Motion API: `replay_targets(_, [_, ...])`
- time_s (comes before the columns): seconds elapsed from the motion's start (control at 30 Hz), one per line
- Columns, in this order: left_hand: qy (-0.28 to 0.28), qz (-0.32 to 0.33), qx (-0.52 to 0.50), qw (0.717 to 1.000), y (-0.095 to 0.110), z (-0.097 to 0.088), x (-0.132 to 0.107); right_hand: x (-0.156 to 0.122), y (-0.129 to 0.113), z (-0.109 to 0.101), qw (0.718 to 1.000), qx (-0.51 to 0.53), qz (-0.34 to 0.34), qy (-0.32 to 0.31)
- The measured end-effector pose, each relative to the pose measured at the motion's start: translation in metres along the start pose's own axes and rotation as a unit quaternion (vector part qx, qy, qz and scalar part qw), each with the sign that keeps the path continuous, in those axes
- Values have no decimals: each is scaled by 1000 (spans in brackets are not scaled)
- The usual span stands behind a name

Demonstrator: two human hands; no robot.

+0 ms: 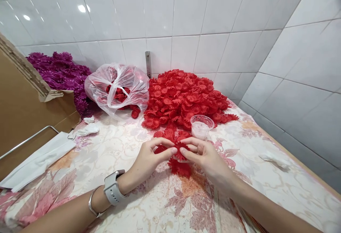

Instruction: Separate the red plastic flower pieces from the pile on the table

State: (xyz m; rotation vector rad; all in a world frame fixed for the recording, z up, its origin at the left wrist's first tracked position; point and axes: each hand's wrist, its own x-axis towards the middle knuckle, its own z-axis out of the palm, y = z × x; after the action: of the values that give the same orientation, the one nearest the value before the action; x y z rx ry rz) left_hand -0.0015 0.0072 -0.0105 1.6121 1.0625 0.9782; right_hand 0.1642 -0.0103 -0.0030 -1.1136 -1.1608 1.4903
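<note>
Hands [149,160] pinching flower [179,148], white substance [199,130] in cup [209,123], red pieces [135,112] in bag [96,94]

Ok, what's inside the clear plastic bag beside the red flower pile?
Dark red frilled pieces show in the clear plastic bag, with blurrier red through its film. Creases and glare cover the rest; the bottom and far side can't be made out.

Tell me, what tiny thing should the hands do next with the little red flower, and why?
Perhaps gently press the red artificial flower between thumbs and fingers, because the left hand and right hand both pinch it, with their thumb tips close together over it.
</note>
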Motion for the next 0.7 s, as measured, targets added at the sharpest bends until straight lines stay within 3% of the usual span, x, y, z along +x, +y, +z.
replay_targets(0.23, [-31, -10, -4, 999, -1, 0, -1, -4, -1, 3, 1000, -5, 21, 13])
replay_targets(0.43, [-28, -33, -57, 997, 2, 1, -2, -3, 0, 1, 998, -54, -17, 36])
replay_targets(0.7, [19, -138, -222, 965, 0, 6, -1, 2, 6, 2, 995, 99, -19, -13])
